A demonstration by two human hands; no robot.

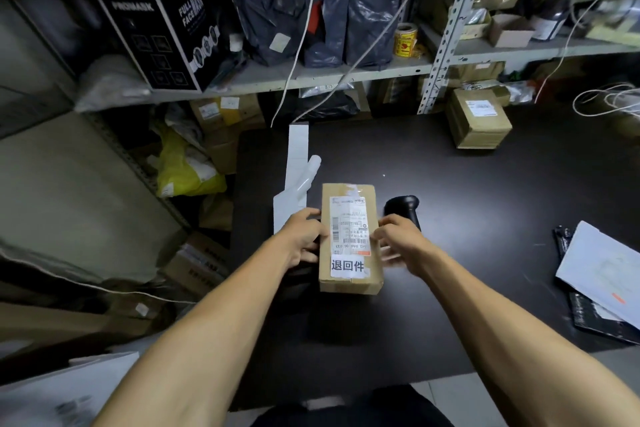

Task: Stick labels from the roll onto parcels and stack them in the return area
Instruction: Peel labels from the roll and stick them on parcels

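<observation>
Shelving crammed with bags and cartons rings a dark table (433, 191) – that's the stage. On it, centre and near, sits the cardboard parcel (349, 239), long axis running near to far, square between both hands. A white return label (347, 266) is already stuck on its near end. Left hand (304, 239) grips the left side, fingers curled onto the edge; right hand (398, 243) is at the right side, blurred – whether it grasps or just touches, I cannot tell. Both sit level with the parcel's middle, equally close. Label strip (296, 166) trails far-left; a black scanner (403, 208) lies just behind the right hand. Stacking looks next.
</observation>
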